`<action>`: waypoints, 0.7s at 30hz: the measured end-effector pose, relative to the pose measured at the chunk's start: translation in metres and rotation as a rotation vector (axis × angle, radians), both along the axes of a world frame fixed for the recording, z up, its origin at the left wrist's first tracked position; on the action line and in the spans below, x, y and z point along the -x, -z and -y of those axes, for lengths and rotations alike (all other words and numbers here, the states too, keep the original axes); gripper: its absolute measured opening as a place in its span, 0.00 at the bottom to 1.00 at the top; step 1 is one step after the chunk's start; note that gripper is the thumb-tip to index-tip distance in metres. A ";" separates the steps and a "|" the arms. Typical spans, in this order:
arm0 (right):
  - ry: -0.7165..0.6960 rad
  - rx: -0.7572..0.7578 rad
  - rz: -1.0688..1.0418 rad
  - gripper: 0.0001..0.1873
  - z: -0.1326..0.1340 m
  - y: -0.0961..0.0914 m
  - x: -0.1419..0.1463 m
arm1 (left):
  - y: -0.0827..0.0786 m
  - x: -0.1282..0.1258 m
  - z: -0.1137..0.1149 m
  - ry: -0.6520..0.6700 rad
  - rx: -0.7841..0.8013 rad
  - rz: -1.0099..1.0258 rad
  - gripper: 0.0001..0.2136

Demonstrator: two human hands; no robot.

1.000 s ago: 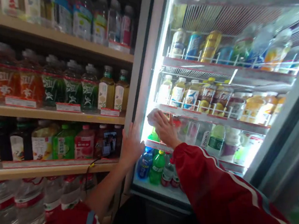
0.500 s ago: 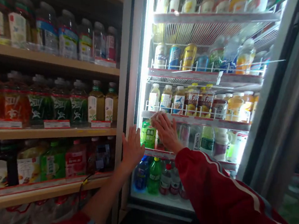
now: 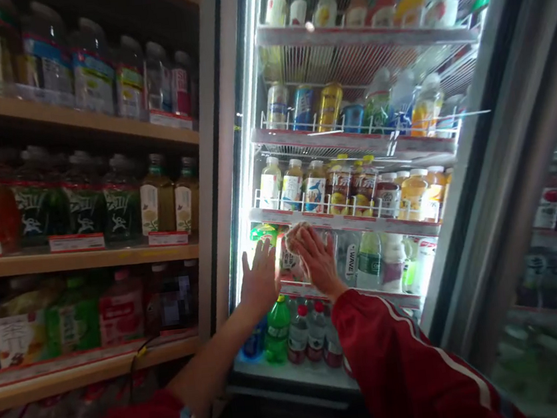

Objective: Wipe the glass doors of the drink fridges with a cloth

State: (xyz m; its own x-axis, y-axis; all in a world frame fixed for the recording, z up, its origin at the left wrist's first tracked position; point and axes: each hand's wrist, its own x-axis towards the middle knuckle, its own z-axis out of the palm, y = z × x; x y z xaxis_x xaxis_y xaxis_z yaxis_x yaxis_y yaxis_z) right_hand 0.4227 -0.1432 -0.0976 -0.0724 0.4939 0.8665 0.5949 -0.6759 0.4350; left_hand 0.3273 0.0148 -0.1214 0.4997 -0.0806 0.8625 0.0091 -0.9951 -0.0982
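My left hand [image 3: 260, 277] is open with its fingers spread, at the left edge of a lit drinks fridge, just in front of a green-labelled bottle [image 3: 262, 233]. Close beside it, my right hand [image 3: 318, 260] lies over bottles on the same shelf, its fingertips pressing a pale crumpled wad [image 3: 292, 235] that looks like a cloth. Both hands sit just below the white shelf rail [image 3: 360, 221]. Red sleeves with white stripes cover my arms. What lies under my right palm is hidden.
The fridge holds rows of bottles and cans on wire shelves, with a green bottle [image 3: 275, 327] on the bottom shelf. Its glass door [image 3: 504, 163] stands open at the right. Wooden shelves [image 3: 78, 262] of bottled drinks fill the left side.
My left hand left the fridge frame and moved right to the green bottle. My right hand with the wad dropped from the rail to the shelf below. The view moved back.
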 end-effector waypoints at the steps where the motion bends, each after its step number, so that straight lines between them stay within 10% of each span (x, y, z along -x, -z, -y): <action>1: 0.001 -0.003 -0.007 0.27 0.003 0.001 0.000 | 0.001 -0.001 0.004 0.006 -0.004 -0.006 0.29; 8: -0.015 0.091 -0.020 0.26 0.023 0.037 0.004 | 0.015 -0.010 0.025 0.070 -0.059 -0.009 0.30; 16: 0.071 -0.136 -0.031 0.23 0.057 0.023 -0.009 | 0.013 -0.017 0.044 0.143 -0.058 0.009 0.30; 21: 0.067 -0.042 -0.059 0.24 0.064 0.048 -0.005 | 0.019 -0.022 0.058 0.139 -0.076 -0.004 0.28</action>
